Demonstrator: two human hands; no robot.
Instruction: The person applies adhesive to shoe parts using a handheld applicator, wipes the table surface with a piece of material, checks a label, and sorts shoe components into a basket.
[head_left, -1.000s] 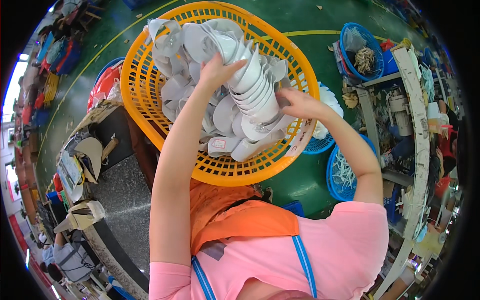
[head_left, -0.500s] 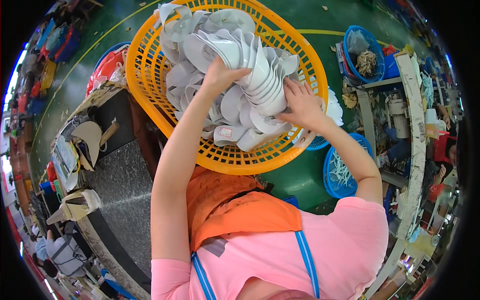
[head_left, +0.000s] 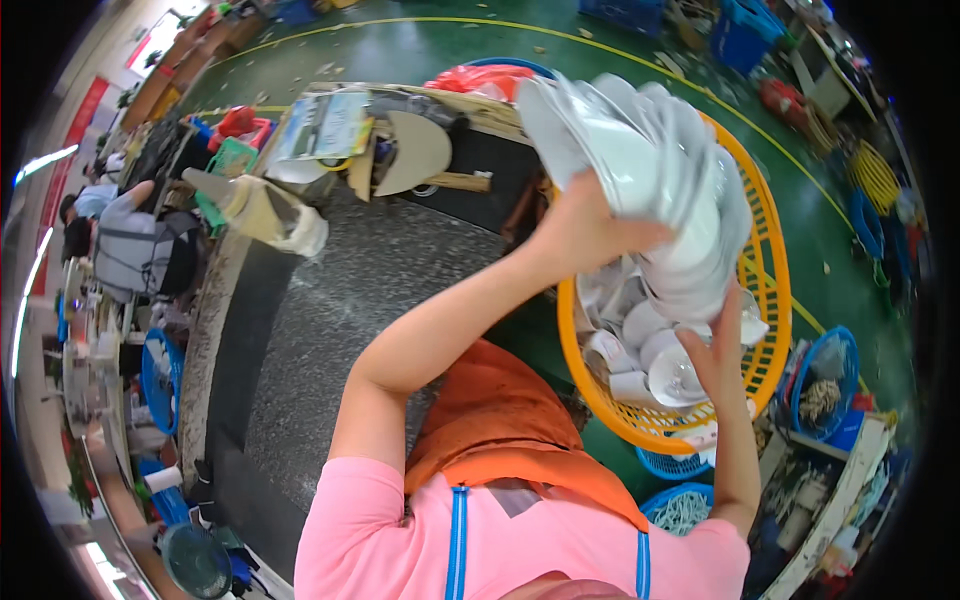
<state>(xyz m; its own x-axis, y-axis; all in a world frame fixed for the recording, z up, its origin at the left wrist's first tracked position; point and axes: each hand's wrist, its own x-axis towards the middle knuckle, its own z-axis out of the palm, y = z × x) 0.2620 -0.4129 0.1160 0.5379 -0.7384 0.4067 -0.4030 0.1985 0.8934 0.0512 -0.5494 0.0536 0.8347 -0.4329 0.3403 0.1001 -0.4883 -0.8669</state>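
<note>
A long stack of nested white curved pieces [head_left: 650,160], smooth and shell-like, is held up over the yellow basket [head_left: 578,370]. My left hand [head_left: 590,225] grips the stack's near left side, with its thumb across the front and its fingers partly hidden behind. At the lower end my right hand [head_left: 722,350] holds the stack between thumb and fingers; its fingertips are partly hidden. The stack is a little smeared by motion. Below it, more loose white curved pieces [head_left: 640,325] lie jumbled inside the slotted basket.
To my left stands a grey-topped workbench [head_left: 330,320] with a curved tan piece [head_left: 415,152] and a cloth-wrapped pointed tool [head_left: 265,212] at its edge. Blue baskets [head_left: 825,370] stand at the right. A seated person [head_left: 140,240] is at the far left.
Both hands have lifted the stack out of the heap in the basket. My view has turned left, so the workbench shows more and the basket sits farther right.
</note>
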